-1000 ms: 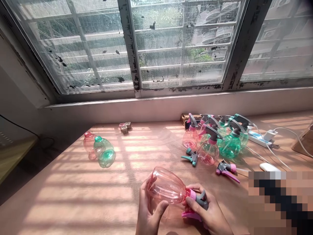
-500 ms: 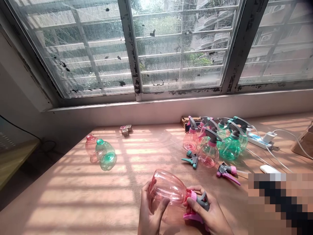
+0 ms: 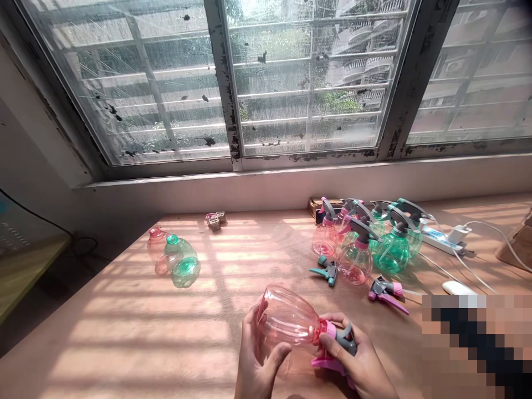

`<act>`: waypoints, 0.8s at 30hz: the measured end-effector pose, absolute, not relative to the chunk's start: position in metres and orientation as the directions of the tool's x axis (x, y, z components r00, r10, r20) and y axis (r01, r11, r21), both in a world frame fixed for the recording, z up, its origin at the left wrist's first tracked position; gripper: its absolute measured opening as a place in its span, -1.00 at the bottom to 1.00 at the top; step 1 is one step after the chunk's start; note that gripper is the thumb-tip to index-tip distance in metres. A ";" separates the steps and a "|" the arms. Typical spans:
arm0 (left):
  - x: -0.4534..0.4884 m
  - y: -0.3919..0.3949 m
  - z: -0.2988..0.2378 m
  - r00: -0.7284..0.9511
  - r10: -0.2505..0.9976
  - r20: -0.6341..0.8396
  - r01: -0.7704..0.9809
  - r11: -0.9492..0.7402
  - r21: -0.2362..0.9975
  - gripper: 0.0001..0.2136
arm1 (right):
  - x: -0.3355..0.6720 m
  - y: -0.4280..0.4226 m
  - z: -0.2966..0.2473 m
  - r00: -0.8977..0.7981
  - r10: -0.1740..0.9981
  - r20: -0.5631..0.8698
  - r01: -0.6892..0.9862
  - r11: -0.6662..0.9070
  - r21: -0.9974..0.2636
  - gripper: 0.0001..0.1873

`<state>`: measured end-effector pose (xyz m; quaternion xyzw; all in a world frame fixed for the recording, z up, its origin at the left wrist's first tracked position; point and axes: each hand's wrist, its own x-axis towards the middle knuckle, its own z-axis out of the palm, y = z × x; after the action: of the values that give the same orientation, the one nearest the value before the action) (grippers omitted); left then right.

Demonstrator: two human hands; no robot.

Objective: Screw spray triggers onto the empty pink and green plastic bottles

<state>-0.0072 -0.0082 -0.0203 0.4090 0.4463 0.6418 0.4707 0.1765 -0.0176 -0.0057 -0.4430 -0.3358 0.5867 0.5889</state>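
Observation:
A clear pink spray bottle (image 3: 286,316) lies tilted on its side in the air near the table's front. My left hand (image 3: 260,354) cups its base end, fingers behind the plastic and thumb below the near side. Round the neck, the thumb and fingers of my right hand (image 3: 353,352) grip the pink collar of the spray head (image 3: 331,329). The head's grey part and pink trigger stick out by that hand. On the table beyond lie a green-and-grey spray head (image 3: 326,271) and a pink-and-grey spray head (image 3: 384,291).
Several finished pink and green spray bottles (image 3: 390,252) stand at the back right, beside a power strip (image 3: 440,237) with cables. Two bottles without heads, one green (image 3: 183,266) and one pink (image 3: 157,244), stand at left. Small patterned blocks (image 3: 214,221) sit near the window wall.
My left thumb has lifted away from the bottle's side. The right hand keeps its grip at the collar, and the bottle has barely shifted.

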 end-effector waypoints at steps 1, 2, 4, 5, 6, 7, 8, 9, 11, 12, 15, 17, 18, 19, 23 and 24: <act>-0.007 -0.008 -0.020 -0.232 0.968 0.096 -0.232 -0.151 0.961 -0.25 | 0.176 -0.017 -0.007 0.078 0.989 -0.126 -0.381 -0.087 -0.921 -0.36; -0.008 -0.007 -0.020 -0.242 0.967 0.086 -0.223 -0.142 0.964 -0.28 | 0.176 -0.017 -0.008 0.074 0.989 -0.127 -0.371 -0.091 -0.924 -0.35; -0.008 -0.006 -0.018 -0.247 0.967 0.062 -0.216 -0.118 0.969 -0.33 | 0.176 -0.016 -0.008 0.078 0.990 -0.117 -0.361 -0.082 -0.929 -0.35; -0.008 -0.005 -0.017 -0.241 0.969 0.054 -0.222 -0.110 0.969 -0.34 | 0.177 -0.016 -0.008 0.083 0.991 -0.106 -0.362 -0.069 -0.930 -0.36; -0.008 -0.005 -0.016 -0.233 0.971 0.052 -0.233 -0.108 0.967 -0.35 | 0.177 -0.016 -0.007 0.090 0.992 -0.093 -0.365 -0.055 -0.929 -0.38; -0.008 -0.005 -0.015 -0.224 0.973 0.056 -0.242 -0.111 0.964 -0.34 | 0.177 -0.016 -0.005 0.100 0.991 -0.084 -0.369 -0.041 -0.929 -0.39; -0.008 -0.005 -0.014 -0.215 0.974 0.064 -0.244 -0.118 0.963 -0.34 | 0.178 -0.016 -0.004 0.112 0.990 -0.081 -0.375 -0.033 -0.926 -0.41; -0.009 -0.005 -0.014 -0.205 0.976 0.076 -0.238 -0.125 0.963 -0.35 | 0.179 -0.016 -0.003 0.122 0.989 -0.085 -0.384 -0.032 -0.923 -0.42; -0.010 -0.005 -0.014 -0.182 0.978 0.098 -0.205 -0.135 0.969 -0.37 | 0.181 -0.017 -0.001 0.126 0.987 -0.102 -0.401 -0.044 -0.915 -0.44; -0.010 -0.005 -0.015 -0.170 0.980 0.102 -0.187 -0.134 0.973 -0.38 | 0.182 -0.017 0.000 0.109 0.988 -0.105 -0.404 -0.052 -0.913 -0.45; -0.011 -0.005 -0.018 -0.156 0.984 0.088 -0.169 -0.114 0.979 -0.36 | 0.184 -0.017 -0.001 0.061 0.995 -0.085 -0.407 -0.053 -0.912 -0.46; -0.010 -0.006 -0.022 -0.169 0.983 0.073 -0.179 -0.103 0.978 -0.30 | 0.183 -0.017 -0.002 0.061 0.994 -0.086 -0.404 -0.054 -0.913 -0.46; -0.009 -0.006 -0.023 -0.178 0.982 0.068 -0.190 -0.103 0.976 -0.27 | 0.182 -0.017 -0.003 0.070 0.994 -0.090 -0.399 -0.055 -0.915 -0.45; -0.008 -0.006 -0.025 -0.186 0.980 0.067 -0.205 -0.105 0.973 -0.25 | 0.181 -0.017 -0.004 0.074 0.993 -0.094 -0.391 -0.058 -0.919 -0.44; -0.006 -0.007 -0.025 -0.195 0.978 0.077 -0.254 -0.126 0.959 -0.23 | 0.177 -0.017 -0.008 0.047 0.994 -0.098 -0.366 -0.074 -0.928 -0.39; -0.005 -0.007 -0.024 -0.196 0.978 0.076 -0.255 -0.125 0.959 -0.23 | 0.177 -0.017 -0.008 0.034 0.995 -0.096 -0.364 -0.077 -0.928 -0.39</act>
<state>-0.0054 -0.0074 -0.0237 0.4047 0.4464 0.6316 0.4880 0.1771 -0.0172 -0.0083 -0.4339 -0.3637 0.5920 0.5736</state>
